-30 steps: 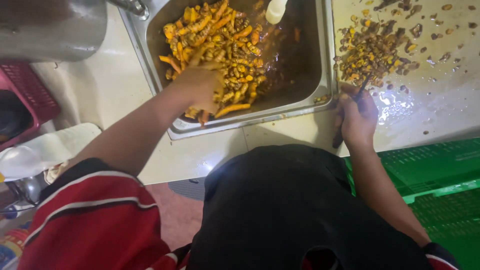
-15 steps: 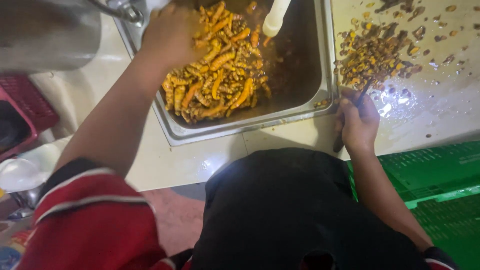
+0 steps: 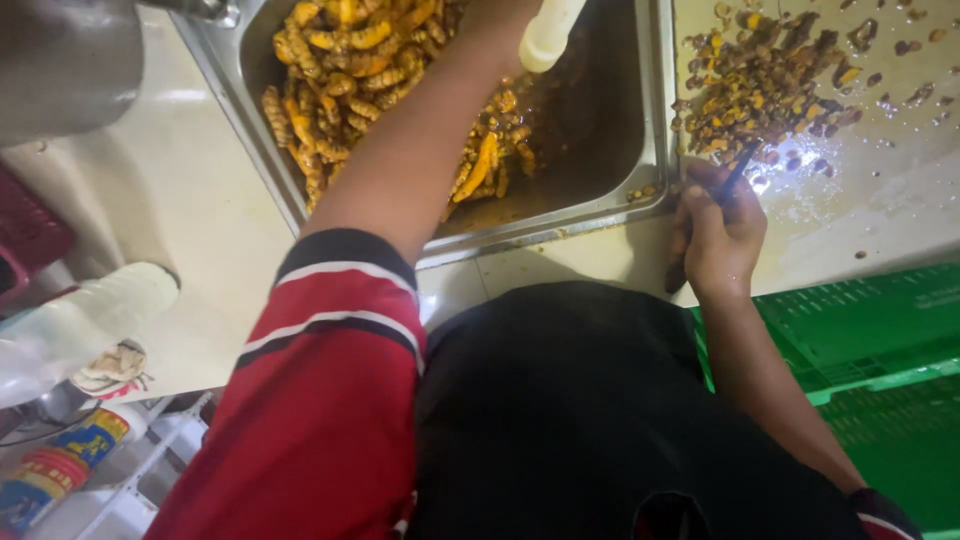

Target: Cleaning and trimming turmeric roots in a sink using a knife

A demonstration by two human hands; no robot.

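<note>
1. A small dark-handled knife point(image 3: 722, 200) sits gripped in the right hand point(image 3: 718, 232), blade tip pointing up toward a heap of brown and yellow peelings point(image 3: 765, 85) on the wet worktop point(image 3: 880, 200) just above that hand.
2. The right hand is closed around the knife handle, resting at the worktop's near edge.
3. The left hand is out of view past the top edge; whether it grips anything cannot be told. Its forearm point(image 3: 420, 150) reaches across a steel sink point(image 3: 600, 215).
4. Orange-yellow turmeric roots point(image 3: 340, 60) fill the sink under that forearm.
5. A pale tap spout point(image 3: 545, 35) hangs beside the forearm.
6. A green crate point(image 3: 870, 330) lies below the right hand.
</note>
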